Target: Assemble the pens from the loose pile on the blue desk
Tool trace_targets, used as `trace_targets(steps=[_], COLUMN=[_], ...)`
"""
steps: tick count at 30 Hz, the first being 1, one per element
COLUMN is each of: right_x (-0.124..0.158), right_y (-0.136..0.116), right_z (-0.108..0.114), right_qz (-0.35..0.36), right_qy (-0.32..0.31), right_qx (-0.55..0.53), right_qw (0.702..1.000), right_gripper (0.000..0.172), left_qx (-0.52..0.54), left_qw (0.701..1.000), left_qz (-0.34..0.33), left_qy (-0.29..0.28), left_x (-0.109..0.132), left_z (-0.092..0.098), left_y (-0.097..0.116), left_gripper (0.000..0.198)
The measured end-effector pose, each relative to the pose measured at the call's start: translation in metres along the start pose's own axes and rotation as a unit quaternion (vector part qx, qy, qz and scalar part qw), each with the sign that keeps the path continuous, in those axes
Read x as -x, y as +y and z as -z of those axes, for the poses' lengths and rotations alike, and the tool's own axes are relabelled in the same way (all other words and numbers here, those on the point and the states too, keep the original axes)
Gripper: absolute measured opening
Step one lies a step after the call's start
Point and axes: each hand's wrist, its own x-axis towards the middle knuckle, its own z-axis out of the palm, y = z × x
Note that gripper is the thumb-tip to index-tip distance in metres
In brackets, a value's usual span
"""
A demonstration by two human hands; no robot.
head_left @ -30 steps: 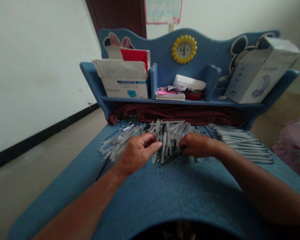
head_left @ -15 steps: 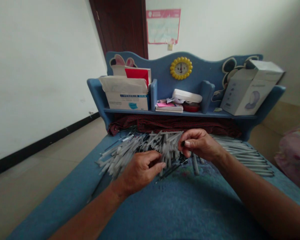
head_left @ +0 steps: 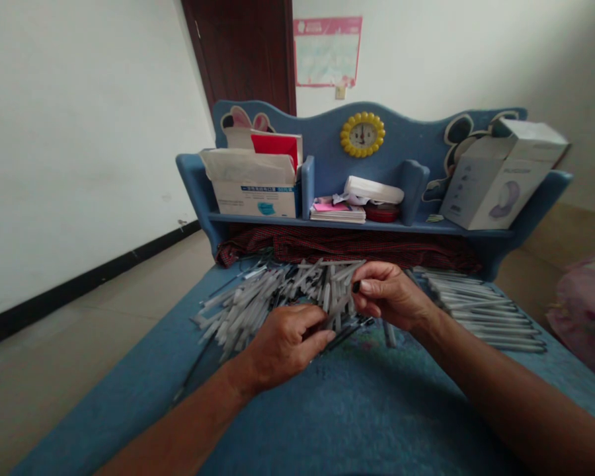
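One small black piece (head_left: 356,287) is pinched in your right hand (head_left: 391,296), beside the heaped translucent tubes (head_left: 248,304); I can't tell whether your half-curled left hand (head_left: 293,340) grips any. Behind, the mask carton (head_left: 252,201) reads "50".

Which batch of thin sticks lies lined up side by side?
The batch right of the right hand, on the blue desk: it lies in a roughly parallel row, while the pile beside the left hand is jumbled.

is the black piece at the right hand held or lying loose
Held: the black piece is pinched in the right hand, with a dark end showing; whether it extends further is hidden.
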Motion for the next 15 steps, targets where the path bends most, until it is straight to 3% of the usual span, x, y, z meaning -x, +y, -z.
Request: trace_targets(steps=[15], right_x=[-0.0002], right_y=[0.0060], right_z=[-0.0038], right_qz=[-0.018], right_qy=[0.012], right_qx=[0.004], right_qw=[1.000], right_gripper=[0.023], left_qx=[0.014], left_qw=[1.000], left_qz=[0.003], left_qy=[-0.006], left_x=[0.0005], left_z=[-0.0021], left_y=[-0.0005], left_gripper=[0.022])
